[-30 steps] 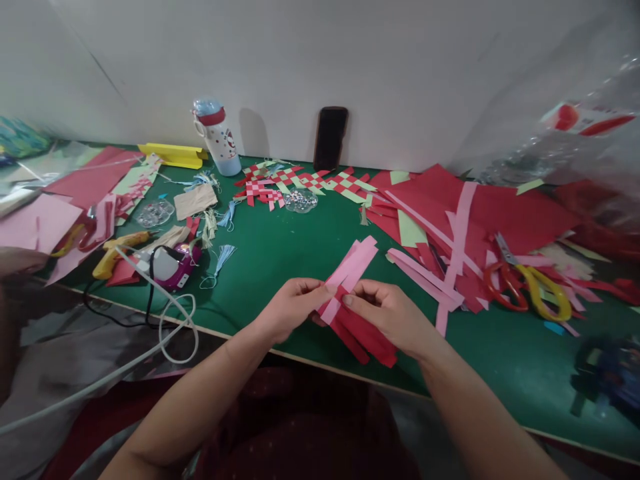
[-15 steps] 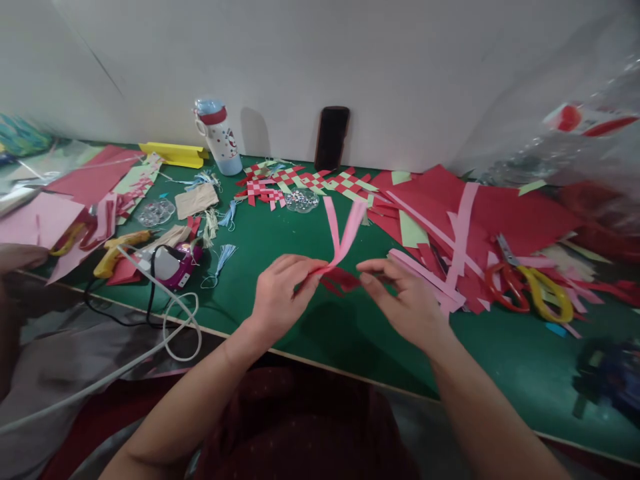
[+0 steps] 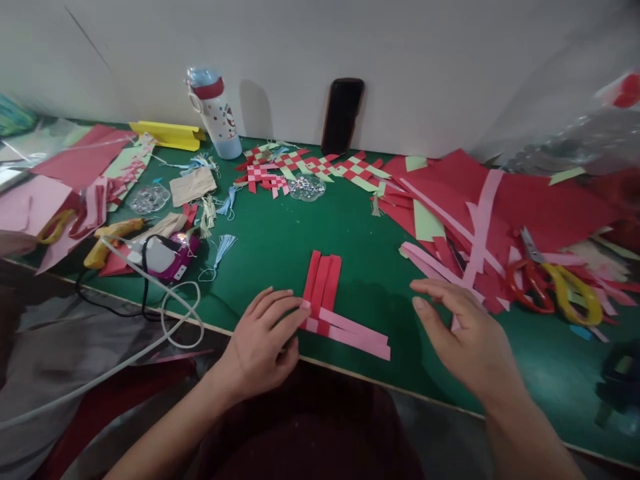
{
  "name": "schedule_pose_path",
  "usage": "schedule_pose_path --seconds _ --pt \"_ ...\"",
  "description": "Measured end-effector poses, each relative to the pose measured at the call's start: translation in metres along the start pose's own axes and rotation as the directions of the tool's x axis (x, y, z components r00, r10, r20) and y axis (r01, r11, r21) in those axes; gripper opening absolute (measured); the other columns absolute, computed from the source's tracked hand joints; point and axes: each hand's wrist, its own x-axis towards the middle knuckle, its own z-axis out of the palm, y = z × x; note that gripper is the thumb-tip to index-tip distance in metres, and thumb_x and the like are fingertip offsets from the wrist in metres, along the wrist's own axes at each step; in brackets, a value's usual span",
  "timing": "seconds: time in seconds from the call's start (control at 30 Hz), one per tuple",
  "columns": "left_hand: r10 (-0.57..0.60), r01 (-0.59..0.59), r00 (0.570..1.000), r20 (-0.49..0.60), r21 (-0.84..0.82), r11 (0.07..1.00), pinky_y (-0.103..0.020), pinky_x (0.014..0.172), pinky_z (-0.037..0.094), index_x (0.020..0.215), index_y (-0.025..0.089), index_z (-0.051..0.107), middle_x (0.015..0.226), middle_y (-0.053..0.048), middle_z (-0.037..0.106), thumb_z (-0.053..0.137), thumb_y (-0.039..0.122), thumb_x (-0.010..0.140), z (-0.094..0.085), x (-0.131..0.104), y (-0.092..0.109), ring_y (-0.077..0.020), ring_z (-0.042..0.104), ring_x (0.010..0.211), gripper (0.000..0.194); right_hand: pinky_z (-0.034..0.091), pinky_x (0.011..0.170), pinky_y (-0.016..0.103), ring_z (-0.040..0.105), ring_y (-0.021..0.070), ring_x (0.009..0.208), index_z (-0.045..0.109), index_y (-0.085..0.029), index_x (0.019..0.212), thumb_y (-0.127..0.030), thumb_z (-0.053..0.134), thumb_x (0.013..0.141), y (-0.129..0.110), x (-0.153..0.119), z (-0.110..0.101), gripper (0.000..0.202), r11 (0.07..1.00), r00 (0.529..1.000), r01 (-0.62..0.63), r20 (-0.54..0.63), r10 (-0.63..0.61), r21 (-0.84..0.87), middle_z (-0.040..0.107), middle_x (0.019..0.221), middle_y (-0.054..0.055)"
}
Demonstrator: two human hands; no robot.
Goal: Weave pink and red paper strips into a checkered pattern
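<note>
A woven piece of red strips (image 3: 323, 280) and pink strips (image 3: 357, 333) lies flat near the table's front edge. The red strips point away from me and the pink ones to the right. My left hand (image 3: 270, 340) rests at the left end of the weave, its fingers apart and fingertips touching the pink paper. Off to the right, my right hand (image 3: 463, 333) hovers with thumb and fingers apart and nothing between them. Beyond it lie loose pink strips (image 3: 484, 227) on red sheets (image 3: 540, 207).
Scissors (image 3: 573, 293) lie at the right. At the left are a glue gun (image 3: 115, 237), looping cables (image 3: 183, 313) and a purple device (image 3: 180, 257). A bottle (image 3: 217, 120), phone (image 3: 343, 117) and finished weaves (image 3: 320, 167) line the back. A person's hand (image 3: 17, 243) is far left.
The woven strips went from being held up to lying on the table. My left hand has loosened and lowered, and my right hand has moved away to the right. The view has shifted slightly.
</note>
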Motion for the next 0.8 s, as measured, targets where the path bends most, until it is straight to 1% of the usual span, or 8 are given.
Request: schedule_pose_path --seconds 0.03,0.1,0.2,0.27,0.4,0.57,0.7,0.8 --pt "-0.006 0.005 1.0 -0.027 -0.004 1.0 -0.047 0.108 0.042 0.12 0.018 0.061 0.12 -0.009 0.065 0.052 0.008 0.082 -0.002 -0.005 -0.001 -0.024 0.055 0.119 0.04 0.052 0.087 0.043 0.065 0.0253 0.098 0.065 -0.023 0.104 -0.034 0.052 0.092 -0.005 -0.001 0.003 0.021 0.998 0.998 0.065 0.013 -0.064 -0.008 0.069 0.104 0.009" --pt "0.016 -0.016 0.999 -0.037 -0.007 1.0 -0.045 0.106 0.045 0.118 0.018 0.062 0.116 -0.008 0.067 0.052 0.009 0.086 -0.003 -0.012 -0.003 -0.0228 0.057 0.116 0.035 0.052 0.087 0.044 0.064 0.0255 0.101 0.066 -0.023 0.105 -0.029 0.052 0.093 -0.017 -0.004 0.01 0.019 0.981 0.978 0.196 0.075 -0.196 0.002 0.07 0.103 0.009" --pt "0.075 -0.074 0.997 -0.034 0.012 0.997 -0.045 0.106 0.046 0.117 0.017 0.063 0.116 -0.008 0.069 0.055 0.017 0.09 0.004 -0.012 -0.005 -0.0226 0.06 0.113 0.028 0.052 0.089 0.046 0.063 0.0256 0.106 0.066 -0.024 0.108 -0.023 0.051 0.093 -0.034 -0.006 0.023 0.021 0.93 0.911 0.364 0.191 -0.365 0.042 0.071 0.107 0.008" --pt "0.101 -0.1 0.994 -0.033 0.038 0.994 -0.045 0.106 0.047 0.116 0.016 0.063 0.117 -0.008 0.069 0.056 0.021 0.092 0.008 -0.009 -0.007 -0.0222 0.061 0.113 0.025 0.051 0.093 0.046 0.061 0.0254 0.11 0.066 -0.023 0.111 -0.02 0.05 0.093 -0.042 -0.005 0.03 0.024 0.909 0.878 0.414 0.243 -0.413 0.05 0.07 0.111 0.007" --pt "0.15 -0.149 0.989 -0.012 0.053 0.987 -0.042 0.109 0.046 0.113 0.015 0.064 0.117 -0.007 0.069 0.055 0.025 0.094 0.013 -0.003 -0.015 -0.0199 0.062 0.112 0.023 0.05 0.094 0.046 0.06 0.025 0.111 0.066 -0.02 0.112 -0.02 0.048 0.095 -0.051 0.008 0.039 0.025 0.894 0.851 0.447 0.291 -0.438 0.037 0.07 0.113 0.009" --pt "0.186 -0.186 0.983 0.01 0.034 0.982 -0.04 0.11 0.044 0.108 0.016 0.065 0.11 -0.005 0.07 0.056 0.027 0.095 0.015 0.001 -0.021 -0.0183 0.062 0.109 0.02 0.049 0.097 0.051 0.055 0.0278 0.118 0.06 -0.014 0.123 -0.025 0.043 0.097 -0.055 0.038 0.051 0.033 0.882 0.814 0.471 0.383 -0.437 0.008 0.065 0.125 0.014" --pt "0.184 -0.184 0.983 0.005 -0.007 0.983 -0.037 0.103 0.048 0.095 0.018 0.066 0.1 -0.002 0.071 0.056 0.025 0.095 0.013 0.013 -0.02 -0.0162 0.063 0.098 0.012 0.044 0.101 0.053 0.047 0.0293 0.128 0.051 -0.014 0.135 -0.029 0.042 0.097 -0.052 0.059 0.067 0.042 0.897 0.808 0.442 0.442 -0.391 -0.014 0.057 0.136 0.015" --pt "0.166 -0.165 0.986 0.022 -0.014 0.986 -0.033 0.095 0.051 0.086 0.017 0.065 0.095 -0.002 0.07 0.055 0.019 0.095 0.012 0.02 -0.018 -0.0162 0.061 0.094 0.013 0.045 0.1 0.053 0.047 0.03 0.128 0.048 -0.014 0.138 -0.029 0.046 0.096 -0.049 0.069 0.075 0.045 0.906 0.799 0.424 0.477 -0.366 -0.015 0.057 0.137 0.016"
